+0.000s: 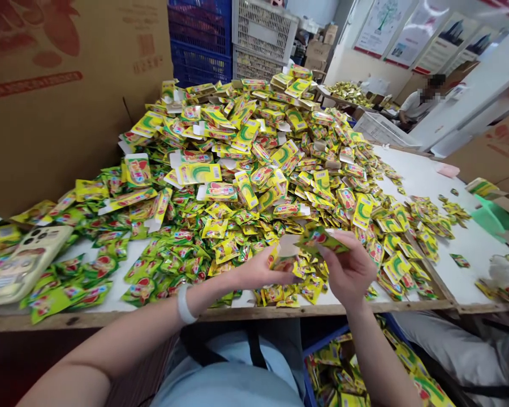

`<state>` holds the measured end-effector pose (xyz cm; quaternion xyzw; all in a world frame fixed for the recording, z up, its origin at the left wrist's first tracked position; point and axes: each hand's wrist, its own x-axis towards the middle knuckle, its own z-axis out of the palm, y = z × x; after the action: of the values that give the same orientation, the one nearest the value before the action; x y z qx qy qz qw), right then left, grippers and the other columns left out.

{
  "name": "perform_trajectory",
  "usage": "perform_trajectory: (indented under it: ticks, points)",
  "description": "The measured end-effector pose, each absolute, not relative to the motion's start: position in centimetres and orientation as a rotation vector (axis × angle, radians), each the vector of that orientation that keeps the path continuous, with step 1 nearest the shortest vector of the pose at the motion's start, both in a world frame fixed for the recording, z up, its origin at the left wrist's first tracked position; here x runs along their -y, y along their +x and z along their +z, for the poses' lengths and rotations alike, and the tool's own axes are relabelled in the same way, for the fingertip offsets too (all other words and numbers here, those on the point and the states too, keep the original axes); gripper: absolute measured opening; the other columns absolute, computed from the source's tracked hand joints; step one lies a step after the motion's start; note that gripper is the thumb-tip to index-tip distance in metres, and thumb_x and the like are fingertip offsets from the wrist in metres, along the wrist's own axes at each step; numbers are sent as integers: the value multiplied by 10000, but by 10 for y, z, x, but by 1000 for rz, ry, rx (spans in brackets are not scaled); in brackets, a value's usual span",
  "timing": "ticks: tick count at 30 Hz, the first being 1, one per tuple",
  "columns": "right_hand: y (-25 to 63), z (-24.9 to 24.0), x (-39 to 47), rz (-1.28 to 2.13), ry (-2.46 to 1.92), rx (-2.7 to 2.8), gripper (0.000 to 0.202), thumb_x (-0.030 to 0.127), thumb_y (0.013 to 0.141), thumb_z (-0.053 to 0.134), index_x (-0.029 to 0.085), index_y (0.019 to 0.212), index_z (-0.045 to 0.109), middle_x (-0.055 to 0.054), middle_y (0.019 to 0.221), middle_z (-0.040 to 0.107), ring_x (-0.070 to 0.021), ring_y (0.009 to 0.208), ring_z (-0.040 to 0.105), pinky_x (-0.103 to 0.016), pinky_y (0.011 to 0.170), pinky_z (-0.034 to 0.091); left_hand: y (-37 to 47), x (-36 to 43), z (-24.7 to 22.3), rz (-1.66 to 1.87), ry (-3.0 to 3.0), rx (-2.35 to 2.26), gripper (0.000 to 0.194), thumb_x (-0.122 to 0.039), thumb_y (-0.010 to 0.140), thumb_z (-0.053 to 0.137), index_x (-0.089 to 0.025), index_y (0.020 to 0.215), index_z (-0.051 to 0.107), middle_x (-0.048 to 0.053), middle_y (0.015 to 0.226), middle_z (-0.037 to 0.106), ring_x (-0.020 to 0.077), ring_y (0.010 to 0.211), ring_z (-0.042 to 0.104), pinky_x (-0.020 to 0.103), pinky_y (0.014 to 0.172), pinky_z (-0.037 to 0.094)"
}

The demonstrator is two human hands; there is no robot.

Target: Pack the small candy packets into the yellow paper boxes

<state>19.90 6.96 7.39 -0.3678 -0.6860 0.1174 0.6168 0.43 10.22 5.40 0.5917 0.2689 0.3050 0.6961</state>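
Note:
My left hand [261, 268] is closed around a small yellow carton [286, 247], whose white inner flap stands up toward the right. Opposite it, my right hand [351, 265] pinches a green and yellow sachet [322, 240] between thumb and fingers, close beside the carton's flap. Whether the sachet touches the carton I cannot tell. Loose yellow sachets [311, 288] lie on the table just under both hands. Beyond them rises a big heap of yellow cartons [246, 135], many with open white flaps. Green sachets [169, 265] spread to the left of my left hand.
A phone in a cream case [25, 263] lies at the left. A large cardboard box [68, 113] stands behind it. Below the wooden table edge [123, 319], a blue crate [309, 362] holds more packets. A co-worker's gloved hand [503, 274] is at the right; another person sits farther back.

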Motion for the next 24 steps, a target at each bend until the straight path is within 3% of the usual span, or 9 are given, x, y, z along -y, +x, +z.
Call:
perform_trajectory:
  ticks: [9,14,18,20,24]
  points:
    - [203,107,-70,568,-975,2400,201,168,971,508,239,1047,680,-75,1016,658,-182,900,669,-321,783,581,-2,-96,57,495,1564,-623,303,-309,682,763,-173,829,536,-54,677,525,107,601,470,227,547,399]
    - [213,108,-66,796,-1006,2260,245,211,944,569,246,1183,614,-79,1088,662,-173,921,687,-304,759,608,0,-96,51,494,1611,-585,323,-305,690,751,-182,935,580,-39,718,570,145,684,533,248,628,470]
    - [220,91,-65,719,-963,2105,89,220,937,593,232,949,680,-40,871,681,-144,735,672,-248,627,581,-2,-97,44,489,1605,-578,519,-296,656,793,-183,1111,570,5,890,621,191,835,581,291,747,509]
    - [222,83,-60,708,-940,2164,158,212,955,564,237,909,713,-41,840,700,-154,750,677,-260,661,572,-1,-96,38,471,1590,-560,543,-273,652,789,-183,1131,549,6,911,609,186,831,577,296,753,504]
    - [222,68,-44,882,-1005,2189,217,258,959,567,266,1113,719,-81,1082,717,-168,837,703,-282,727,581,10,-85,18,432,1442,-532,532,-256,660,764,-191,1115,496,-22,853,579,154,738,569,278,674,492]
